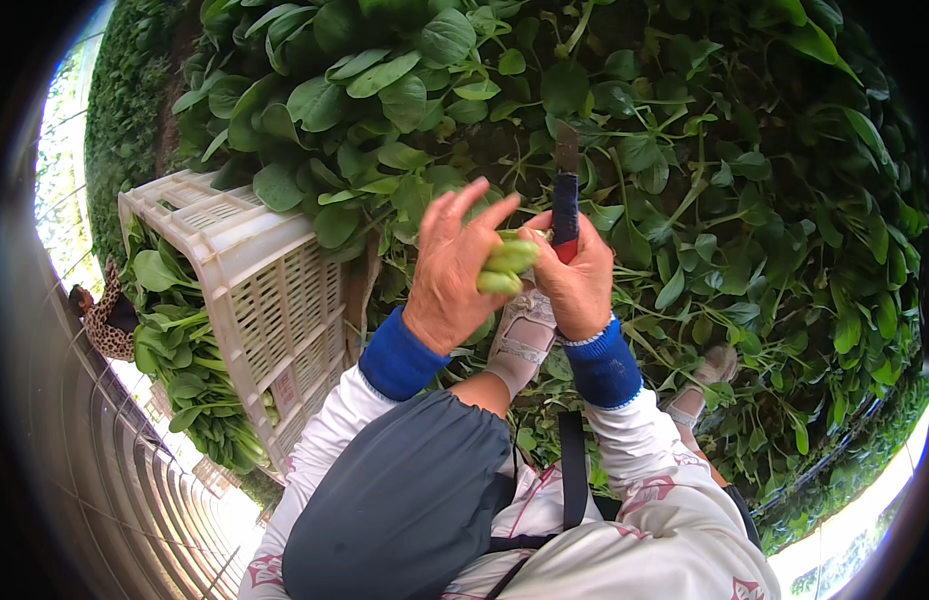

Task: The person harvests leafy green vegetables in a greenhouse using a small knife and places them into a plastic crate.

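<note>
My left hand (458, 266) holds leafy green vegetables by their pale green stem bases (507, 259), its index and middle fingers spread. Close against it, my right hand (580, 274) grips a knife by its red and dark-blue wrapped handle (564, 206). The flat, rust-marked blade (567, 148) points away from me. My right thumb touches the stem bases, which look slightly blurred. The leaves of the held vegetables are mostly hidden under my left hand. Growing leafy greens (389, 82) spread beyond both hands.
A white slatted plastic crate (284, 300) lies on its side at the left, with cut greens (190, 367) at its opening. My feet (526, 330) stand among low plants and loose leaves. Another person (110, 322) is at the far left, near a curved framework.
</note>
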A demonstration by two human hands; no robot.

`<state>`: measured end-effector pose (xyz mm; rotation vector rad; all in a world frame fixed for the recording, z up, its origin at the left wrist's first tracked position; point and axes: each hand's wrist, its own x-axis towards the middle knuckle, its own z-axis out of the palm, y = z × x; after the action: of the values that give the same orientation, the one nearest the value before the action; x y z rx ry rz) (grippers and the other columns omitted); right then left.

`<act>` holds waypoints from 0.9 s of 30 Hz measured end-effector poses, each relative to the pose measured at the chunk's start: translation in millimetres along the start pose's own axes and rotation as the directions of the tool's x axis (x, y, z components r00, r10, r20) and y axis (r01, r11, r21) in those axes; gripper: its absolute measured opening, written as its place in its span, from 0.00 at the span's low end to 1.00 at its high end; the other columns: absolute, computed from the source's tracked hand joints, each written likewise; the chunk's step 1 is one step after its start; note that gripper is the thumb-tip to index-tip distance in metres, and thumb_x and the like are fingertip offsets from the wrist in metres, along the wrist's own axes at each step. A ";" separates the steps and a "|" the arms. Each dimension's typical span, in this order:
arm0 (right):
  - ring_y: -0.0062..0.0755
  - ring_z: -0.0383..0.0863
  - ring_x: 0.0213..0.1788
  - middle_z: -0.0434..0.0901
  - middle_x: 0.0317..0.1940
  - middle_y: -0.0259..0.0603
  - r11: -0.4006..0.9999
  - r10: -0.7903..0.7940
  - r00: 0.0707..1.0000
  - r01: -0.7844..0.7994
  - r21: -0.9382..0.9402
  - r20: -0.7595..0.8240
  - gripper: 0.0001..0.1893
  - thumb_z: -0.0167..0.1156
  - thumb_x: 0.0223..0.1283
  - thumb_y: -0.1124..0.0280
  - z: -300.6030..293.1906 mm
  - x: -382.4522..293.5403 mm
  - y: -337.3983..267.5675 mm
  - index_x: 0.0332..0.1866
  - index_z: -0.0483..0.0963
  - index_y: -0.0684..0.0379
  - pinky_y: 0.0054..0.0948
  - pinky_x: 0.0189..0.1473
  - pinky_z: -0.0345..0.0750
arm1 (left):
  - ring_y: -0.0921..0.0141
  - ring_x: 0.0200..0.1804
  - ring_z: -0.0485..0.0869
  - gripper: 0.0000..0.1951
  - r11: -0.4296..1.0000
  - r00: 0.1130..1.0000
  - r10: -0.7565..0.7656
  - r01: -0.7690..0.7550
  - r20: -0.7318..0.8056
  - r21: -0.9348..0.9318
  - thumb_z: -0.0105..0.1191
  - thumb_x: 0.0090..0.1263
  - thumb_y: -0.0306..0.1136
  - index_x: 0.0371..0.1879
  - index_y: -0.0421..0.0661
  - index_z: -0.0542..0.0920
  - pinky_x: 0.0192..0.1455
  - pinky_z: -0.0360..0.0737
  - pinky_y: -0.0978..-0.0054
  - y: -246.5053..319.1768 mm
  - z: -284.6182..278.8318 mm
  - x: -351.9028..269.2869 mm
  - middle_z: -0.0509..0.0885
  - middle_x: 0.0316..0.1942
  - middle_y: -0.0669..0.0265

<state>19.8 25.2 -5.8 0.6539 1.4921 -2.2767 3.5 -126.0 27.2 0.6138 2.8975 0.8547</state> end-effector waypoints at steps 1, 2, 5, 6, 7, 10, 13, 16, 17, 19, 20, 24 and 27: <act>0.15 0.77 0.33 0.79 0.32 0.32 1.000 -0.002 1.000 0.002 0.003 0.004 0.08 0.63 0.59 0.73 2.6 2.6 8.4 0.40 0.74 0.65 0.18 0.36 0.75 | 0.58 0.44 0.83 0.22 0.997 0.996 -0.073 0.074 0.043 -0.029 0.68 0.46 0.27 0.39 0.45 0.73 0.42 0.78 0.66 -7.0 7.7 -3.4 0.83 0.46 0.60; 0.14 0.75 0.32 0.78 0.31 0.31 0.999 0.037 0.997 -0.039 0.025 0.074 0.08 0.62 0.60 0.72 3.9 5.6 14.6 0.41 0.74 0.64 0.17 0.33 0.73 | 0.56 0.47 0.82 0.22 0.950 0.952 -0.276 0.290 0.130 -0.111 0.68 0.46 0.25 0.40 0.45 0.72 0.46 0.78 0.65 -12.2 11.0 -15.0 0.83 0.47 0.58; 0.13 0.68 0.25 0.73 0.23 0.27 0.965 0.241 0.961 -0.253 0.074 0.137 0.15 0.56 0.67 0.60 -4.4 22.0 48.9 0.41 0.73 0.64 0.18 0.26 0.66 | 0.57 0.47 0.80 0.27 0.901 0.901 -0.403 0.422 0.160 -0.104 0.68 0.44 0.24 0.46 0.46 0.73 0.49 0.77 0.64 -26.5 12.5 -17.8 0.79 0.51 0.57; 0.24 0.71 0.22 0.73 0.20 0.34 0.981 0.149 0.984 -0.135 -0.137 0.097 0.17 0.53 0.68 0.57 -1.1 31.7 74.3 0.42 0.73 0.64 0.25 0.26 0.68 | 0.56 0.44 0.80 0.27 0.949 0.944 -0.315 0.313 0.097 0.039 0.68 0.44 0.24 0.47 0.46 0.73 0.46 0.78 0.64 -39.8 12.3 -20.3 0.78 0.53 0.58; 0.44 0.76 0.23 0.75 0.20 0.48 0.920 0.020 0.985 0.048 -0.390 0.169 0.16 0.53 0.67 0.58 10.8 36.3 81.4 0.39 0.72 0.64 0.36 0.28 0.70 | 0.55 0.40 0.81 0.28 0.956 0.974 -0.223 0.209 0.048 0.203 0.68 0.44 0.25 0.47 0.46 0.73 0.42 0.79 0.63 -52.6 3.8 -27.5 0.77 0.55 0.59; 0.61 0.76 0.29 0.76 0.22 0.58 0.654 -0.134 0.951 0.295 -0.697 0.277 0.15 0.53 0.67 0.61 35.1 53.7 100.1 0.34 0.71 0.64 0.48 0.31 0.72 | 0.54 0.40 0.81 0.30 0.791 0.916 -0.395 0.300 0.071 0.533 0.68 0.43 0.24 0.50 0.46 0.72 0.42 0.79 0.62 -84.3 -7.3 -42.9 0.72 0.60 0.61; 0.61 0.79 0.30 0.79 0.25 0.58 0.532 -0.132 0.959 0.283 -0.798 0.252 0.14 0.51 0.66 0.60 47.2 69.2 110.6 0.34 0.71 0.63 0.50 0.35 0.75 | 0.55 0.41 0.81 0.31 0.806 0.909 -0.417 0.363 0.012 0.468 0.68 0.42 0.24 0.50 0.45 0.72 0.42 0.79 0.63 -105.9 -7.8 -50.6 0.68 0.64 0.64; 0.62 0.80 0.34 0.80 0.27 0.59 0.520 -0.063 0.974 0.219 -0.825 0.219 0.14 0.50 0.66 0.61 55.6 72.5 117.7 0.35 0.72 0.63 0.52 0.39 0.76 | 0.54 0.41 0.81 0.26 0.827 0.901 -0.401 0.434 -0.166 0.357 0.66 0.46 0.25 0.48 0.46 0.73 0.41 0.79 0.62 -111.7 0.2 -55.1 0.74 0.56 0.63; 0.62 0.80 0.35 0.80 0.27 0.59 0.521 -0.048 0.976 0.205 -0.829 0.211 0.14 0.50 0.66 0.62 59.3 72.2 119.4 0.35 0.72 0.63 0.52 0.40 0.76 | 0.54 0.41 0.80 0.25 0.821 0.885 -0.415 0.465 -0.211 0.332 0.65 0.47 0.26 0.47 0.46 0.73 0.41 0.79 0.62 -113.8 1.7 -56.6 0.75 0.54 0.62; 0.62 0.79 0.34 0.79 0.27 0.59 0.531 -0.056 0.979 0.194 -0.825 0.194 0.15 0.50 0.66 0.62 67.2 69.2 125.0 0.34 0.72 0.65 0.52 0.39 0.75 | 0.52 0.41 0.80 0.21 0.787 0.841 -0.470 0.536 -0.266 0.305 0.63 0.51 0.28 0.46 0.45 0.75 0.41 0.77 0.61 -120.4 2.7 -59.4 0.79 0.45 0.57; 0.61 0.79 0.34 0.79 0.27 0.59 0.536 -0.060 0.981 0.189 -0.822 0.186 0.15 0.51 0.67 0.62 71.8 67.7 127.6 0.34 0.72 0.65 0.52 0.38 0.75 | 0.51 0.40 0.80 0.20 0.768 0.817 -0.496 0.571 -0.293 0.291 0.63 0.52 0.29 0.46 0.44 0.76 0.41 0.77 0.61 -123.8 2.7 -60.6 0.80 0.40 0.55; 0.60 0.79 0.40 0.79 0.31 0.61 0.531 0.051 0.979 0.140 -0.836 0.196 0.19 0.48 0.67 0.59 71.1 86.2 141.3 0.35 0.75 0.68 0.50 0.44 0.75 | 0.55 0.35 0.81 0.16 0.804 0.774 -0.493 0.580 -0.398 0.130 0.64 0.54 0.30 0.42 0.43 0.77 0.40 0.77 0.65 -125.8 6.8 -48.8 0.82 0.34 0.55; 0.61 0.78 0.39 0.80 0.31 0.60 0.547 0.086 0.942 0.227 -0.806 0.324 0.19 0.49 0.66 0.59 51.5 85.8 131.6 0.35 0.75 0.67 0.50 0.43 0.74 | 0.59 0.34 0.83 0.18 0.794 0.725 -0.584 0.603 -0.365 -0.075 0.65 0.53 0.30 0.41 0.45 0.75 0.39 0.78 0.68 -130.1 -8.5 -48.6 0.82 0.32 0.58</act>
<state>6.0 -76.2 -135.7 -0.0943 2.1523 -1.2898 0.2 -249.1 -37.5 -0.5480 3.1099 0.8601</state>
